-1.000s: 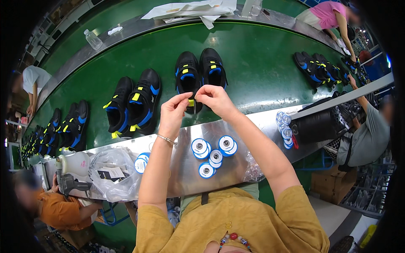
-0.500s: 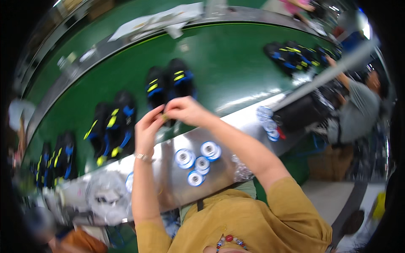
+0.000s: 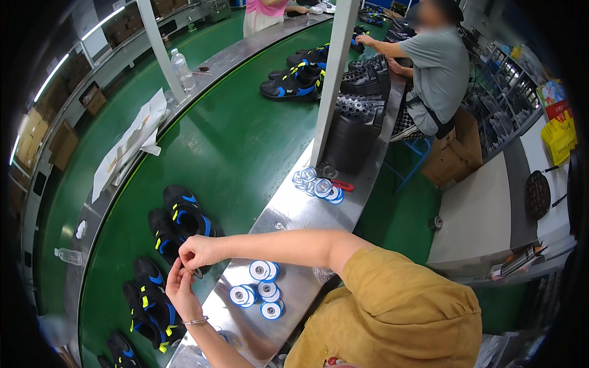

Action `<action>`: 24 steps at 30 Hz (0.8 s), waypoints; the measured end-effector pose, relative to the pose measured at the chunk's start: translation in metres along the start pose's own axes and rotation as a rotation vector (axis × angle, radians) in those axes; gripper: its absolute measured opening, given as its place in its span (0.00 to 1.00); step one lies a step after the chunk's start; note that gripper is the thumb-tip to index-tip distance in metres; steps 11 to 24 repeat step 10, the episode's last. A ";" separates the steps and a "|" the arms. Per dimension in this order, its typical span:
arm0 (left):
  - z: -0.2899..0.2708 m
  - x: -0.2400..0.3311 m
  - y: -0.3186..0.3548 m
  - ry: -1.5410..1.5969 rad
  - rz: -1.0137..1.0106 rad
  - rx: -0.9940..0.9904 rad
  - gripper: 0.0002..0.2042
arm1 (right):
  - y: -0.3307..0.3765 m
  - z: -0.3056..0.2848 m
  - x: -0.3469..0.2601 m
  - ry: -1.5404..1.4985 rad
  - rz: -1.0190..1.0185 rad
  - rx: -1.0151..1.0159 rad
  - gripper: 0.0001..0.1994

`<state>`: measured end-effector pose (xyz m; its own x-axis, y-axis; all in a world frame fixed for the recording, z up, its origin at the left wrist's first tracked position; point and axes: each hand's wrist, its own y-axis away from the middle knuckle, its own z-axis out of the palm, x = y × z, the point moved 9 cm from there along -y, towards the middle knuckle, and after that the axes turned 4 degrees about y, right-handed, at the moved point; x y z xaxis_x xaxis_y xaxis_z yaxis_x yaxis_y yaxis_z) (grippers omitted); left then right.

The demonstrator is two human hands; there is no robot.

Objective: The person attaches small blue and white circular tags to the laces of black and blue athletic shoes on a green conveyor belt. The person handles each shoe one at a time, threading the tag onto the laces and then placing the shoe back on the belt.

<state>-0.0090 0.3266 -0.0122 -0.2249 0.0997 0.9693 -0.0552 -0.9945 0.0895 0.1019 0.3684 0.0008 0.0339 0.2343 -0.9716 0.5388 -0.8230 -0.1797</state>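
My right hand (image 3: 199,250) and my left hand (image 3: 182,287) meet with pinched fingers over the near edge of the green belt. Whatever they hold is small and mostly covered by the fingers; a thin, dark loop-like bit peeks out under the right hand. Just beyond them a pair of black shoes (image 3: 184,211) with blue and yellow-green parts stands on the belt, partly behind my right hand. Beside my right forearm, small stacks of round white discs with blue rims (image 3: 261,270) lie on the metal ledge (image 3: 300,227).
More black shoes (image 3: 147,300) stand on the green belt (image 3: 215,147), nearer and farther along. A pale post (image 3: 334,80) rises from the ledge by a second group of discs (image 3: 319,185) and a red-handled tool (image 3: 342,184). A co-worker (image 3: 435,67) sits at the far right.
The view has swung to the right, bringing the co-worker and post more fully into sight. My hands stay together, fingers pinched, near the shoes.
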 end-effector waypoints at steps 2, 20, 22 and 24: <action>0.000 0.000 0.001 -0.012 0.000 -0.003 0.18 | -0.002 0.005 -0.006 -0.007 -0.021 -0.017 0.05; 0.005 0.007 0.002 0.135 0.005 0.031 0.18 | -0.003 0.001 -0.023 0.090 -0.032 -0.010 0.06; 0.005 0.007 0.002 0.135 0.005 0.031 0.18 | -0.003 0.001 -0.023 0.090 -0.032 -0.010 0.06; 0.005 0.007 0.002 0.135 0.005 0.031 0.18 | -0.003 0.001 -0.023 0.090 -0.032 -0.010 0.06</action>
